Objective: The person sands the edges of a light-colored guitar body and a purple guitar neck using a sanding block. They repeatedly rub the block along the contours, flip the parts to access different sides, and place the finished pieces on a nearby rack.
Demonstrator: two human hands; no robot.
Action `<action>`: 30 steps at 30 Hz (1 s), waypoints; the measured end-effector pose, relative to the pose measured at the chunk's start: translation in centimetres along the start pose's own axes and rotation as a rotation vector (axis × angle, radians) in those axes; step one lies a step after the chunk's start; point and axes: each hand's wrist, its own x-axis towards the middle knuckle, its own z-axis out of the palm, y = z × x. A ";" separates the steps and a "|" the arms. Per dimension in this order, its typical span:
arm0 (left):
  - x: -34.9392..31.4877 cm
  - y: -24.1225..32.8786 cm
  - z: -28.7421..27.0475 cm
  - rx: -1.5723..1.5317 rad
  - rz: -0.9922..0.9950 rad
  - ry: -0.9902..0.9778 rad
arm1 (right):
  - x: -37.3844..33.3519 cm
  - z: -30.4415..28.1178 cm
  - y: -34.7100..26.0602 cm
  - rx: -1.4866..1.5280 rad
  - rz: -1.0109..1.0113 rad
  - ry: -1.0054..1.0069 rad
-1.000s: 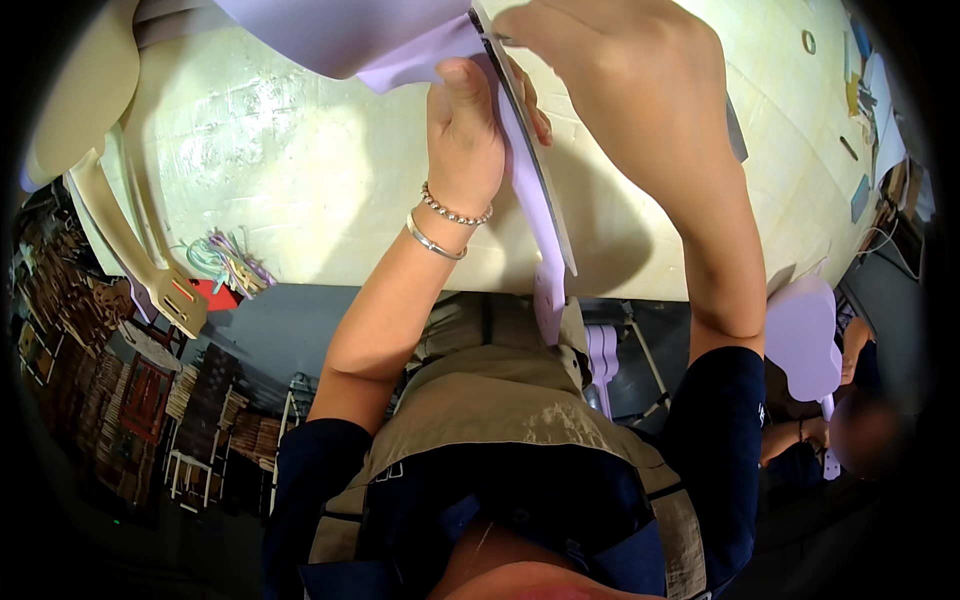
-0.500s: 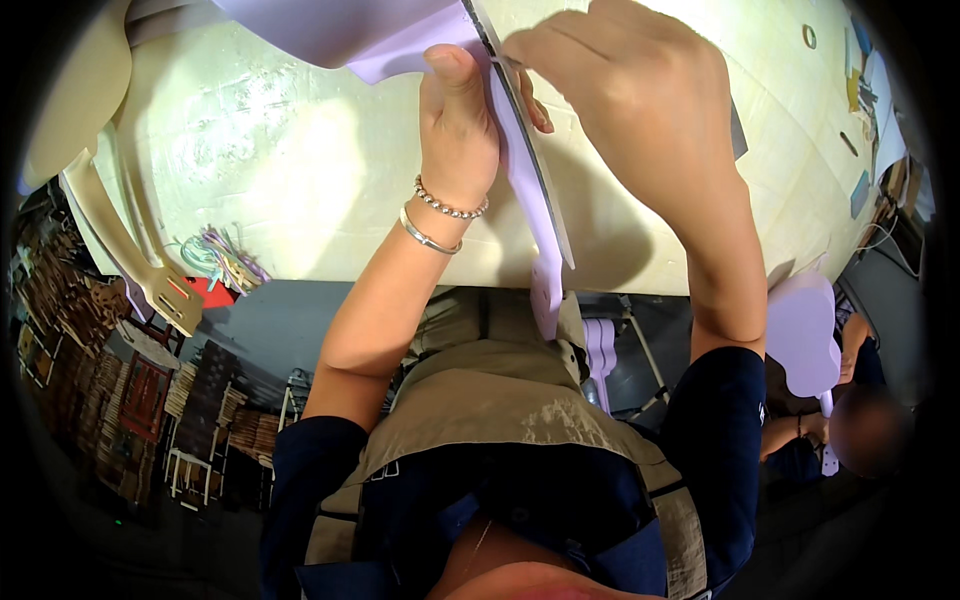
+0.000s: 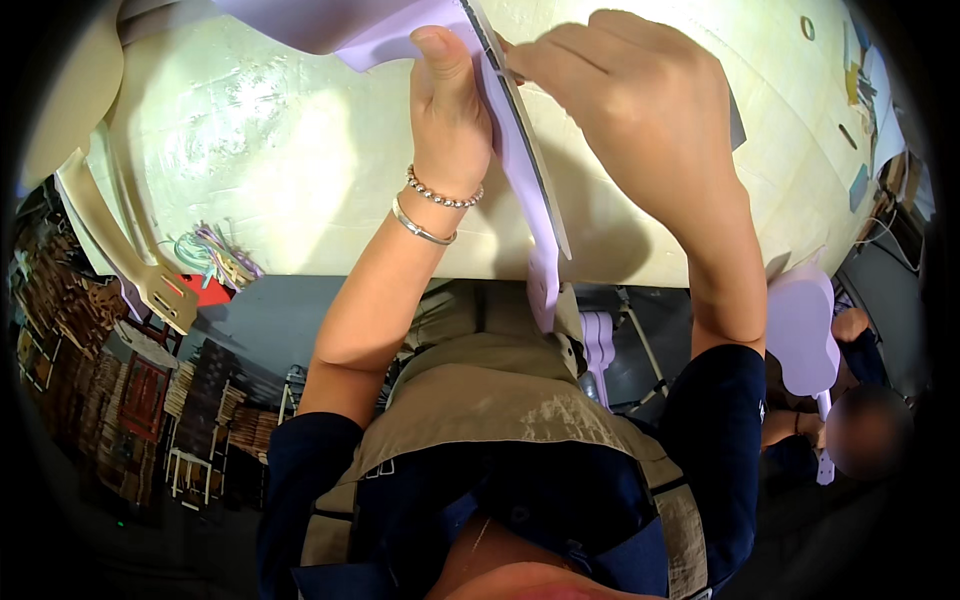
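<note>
A lilac guitar point(image 3: 523, 165), turned on its side, reaches from the top edge of the view down past the table edge. Its dark-edged fretboard faces right, and its headstock point(image 3: 543, 288) points toward me. My left hand point(image 3: 450, 125) is closed round the neck near the body, thumb up along the near side and its fingers hidden behind the neck. My right hand point(image 3: 640, 90) is closed in a pinch, fingertips at the fretboard's edge; whatever lies between them is hidden.
The pale covered table point(image 3: 290, 180) carries a cream guitar neck point(image 3: 120, 235) and a coil of cords point(image 3: 215, 255) at left. Small tools and a ring of tape point(image 3: 807, 28) lie at right. Beyond the right edge, another person holds a lilac guitar point(image 3: 800, 330). Wooden parts point(image 3: 75, 290) are stacked at lower left.
The guitar and my left hand have shifted slightly up and left. My left fingertips, earlier visible past the fretboard, are now hidden. My right hand remains at the fretboard's edge.
</note>
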 end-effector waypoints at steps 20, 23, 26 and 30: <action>0.4 -0.6 0.4 -0.173 -0.094 0.275 | 0.6 0.4 0.6 0.083 -0.028 0.062; 0.6 -1.5 -0.8 -0.097 -0.031 0.196 | 0.8 0.6 0.3 0.012 -0.028 0.086; 0.6 -1.2 -1.0 -0.160 -0.077 0.068 | -0.8 1.5 0.0 -0.051 -0.028 0.145; 0.7 -1.1 -0.9 -0.204 -0.049 -0.002 | -2.4 0.9 -0.3 0.022 -0.007 -0.025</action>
